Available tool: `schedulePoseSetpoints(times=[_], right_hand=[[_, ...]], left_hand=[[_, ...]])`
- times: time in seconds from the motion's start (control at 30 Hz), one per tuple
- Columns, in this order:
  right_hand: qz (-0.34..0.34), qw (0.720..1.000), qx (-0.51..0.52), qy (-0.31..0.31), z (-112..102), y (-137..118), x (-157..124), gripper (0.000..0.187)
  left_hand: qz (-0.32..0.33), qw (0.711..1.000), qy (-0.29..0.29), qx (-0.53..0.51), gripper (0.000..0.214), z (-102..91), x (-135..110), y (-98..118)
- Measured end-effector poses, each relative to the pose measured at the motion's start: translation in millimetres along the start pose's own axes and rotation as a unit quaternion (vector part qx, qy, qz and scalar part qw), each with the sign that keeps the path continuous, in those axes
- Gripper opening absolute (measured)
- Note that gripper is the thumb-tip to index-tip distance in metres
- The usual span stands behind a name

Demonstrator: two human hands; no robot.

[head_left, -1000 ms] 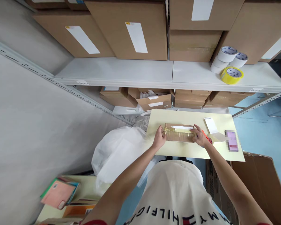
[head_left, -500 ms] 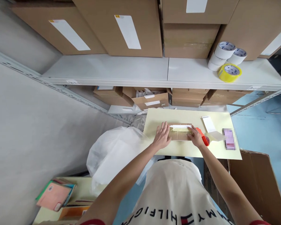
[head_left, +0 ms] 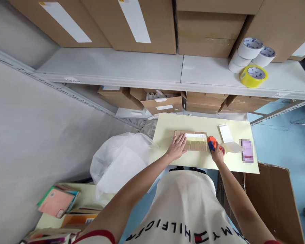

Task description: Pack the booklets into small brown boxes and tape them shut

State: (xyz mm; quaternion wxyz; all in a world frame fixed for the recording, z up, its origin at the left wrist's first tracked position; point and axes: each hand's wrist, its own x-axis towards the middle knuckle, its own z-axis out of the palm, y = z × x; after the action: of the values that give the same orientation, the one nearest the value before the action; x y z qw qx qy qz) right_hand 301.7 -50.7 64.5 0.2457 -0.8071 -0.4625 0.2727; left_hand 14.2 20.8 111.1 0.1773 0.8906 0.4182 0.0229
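Observation:
A small cardboard box (head_left: 197,146) lies on the pale yellow table (head_left: 165,123), with a white label strip and tape along its top. Flat on the box's left part rests my left hand (head_left: 176,147), fingers stretched out. Just past the box's right end, my right hand (head_left: 218,153) is wrapped round an orange and blue tape dispenser (head_left: 211,143). Its handle is partly hidden by the fingers, and a tape roll shows at its right side.
On the table's right lie a white paper slip (head_left: 225,133) and a blurred purple item (head_left: 247,150). Tape rolls (head_left: 254,75) stand on the shelf (head_left: 152,69) ahead. White plastic sheeting (head_left: 117,159) bulges at the left; a large open carton (head_left: 271,200) stands at lower right.
My right hand has left the box's right end and now grips the tape dispenser beside it. My left hand stays on the box. The view has shifted slightly.

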Motion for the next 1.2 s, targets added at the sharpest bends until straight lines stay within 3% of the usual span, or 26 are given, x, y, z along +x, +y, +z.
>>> schedulePoseSetpoints(times=[0.13, 0.2, 0.27, 0.43, 0.53, 0.6, 0.67, 0.7, 0.83, 0.87, 0.9, 1.07, 1.2], right_hand=[[-0.030, 0.998, 0.035, 0.037, -39.9, -32.0, 20.4, 0.057], [-0.092, 0.990, 0.086, 0.063, -61.5, -56.9, 32.3, 0.049], [-0.166, 0.980, 0.105, 0.028, -72.6, -86.6, 41.5, 0.039], [-0.238, 0.959, 0.014, -0.151, -58.2, -147.7, 47.0, 0.034], [-0.268, 0.946, -0.038, -0.180, -50.7, -159.7, 46.6, 0.034], [-0.281, 0.940, -0.053, -0.188, -51.3, -160.8, 48.2, 0.035], [-0.285, 0.937, -0.057, -0.193, -53.8, -159.8, 50.7, 0.035], [-0.283, 0.938, -0.056, -0.193, -54.8, -159.0, 51.8, 0.036], [-0.276, 0.940, -0.042, -0.197, -56.1, -156.1, 52.6, 0.038], [-0.277, 0.939, -0.040, -0.200, -55.8, -155.8, 51.9, 0.038], [-0.279, 0.938, -0.038, -0.202, -55.7, -155.6, 51.0, 0.038], [-0.281, 0.936, -0.032, -0.212, -57.6, -155.7, 49.0, 0.039], [-0.281, 0.933, -0.024, -0.222, -60.9, -154.3, 50.2, 0.041]], left_hand=[[0.006, 1.000, 0.009, -0.023, 0.076, -0.4, -1.2, 2.0], [0.005, 0.999, 0.018, -0.042, 0.076, -0.2, -1.7, 2.6], [0.005, 0.998, 0.023, -0.056, 0.077, 0.2, -2.0, 3.0], [0.005, 0.997, 0.026, -0.075, 0.077, -0.4, -3.3, 3.1], [0.002, 0.988, 0.038, -0.149, 0.072, -6.6, -3.4, 2.5], [-0.030, 0.966, 0.064, -0.250, 0.062, -13.1, -0.9, 3.2], [-0.096, 0.912, 0.106, -0.385, 0.051, -19.5, 4.7, 6.0], [-0.134, 0.867, 0.122, -0.464, 0.048, -22.2, 8.3, 8.1], [-0.239, 0.612, 0.098, -0.748, 0.043, -30.2, 21.6, 16.4], [-0.252, 0.561, 0.081, -0.785, 0.041, -32.2, 23.6, 17.4], [-0.260, 0.528, 0.068, -0.806, 0.037, -34.3, 24.9, 18.0], [-0.275, 0.463, 0.004, -0.843, 0.024, -42.2, 28.3, 17.2], [-0.274, 0.403, -0.019, -0.873, 0.023, -35.9, 33.9, 20.8]])
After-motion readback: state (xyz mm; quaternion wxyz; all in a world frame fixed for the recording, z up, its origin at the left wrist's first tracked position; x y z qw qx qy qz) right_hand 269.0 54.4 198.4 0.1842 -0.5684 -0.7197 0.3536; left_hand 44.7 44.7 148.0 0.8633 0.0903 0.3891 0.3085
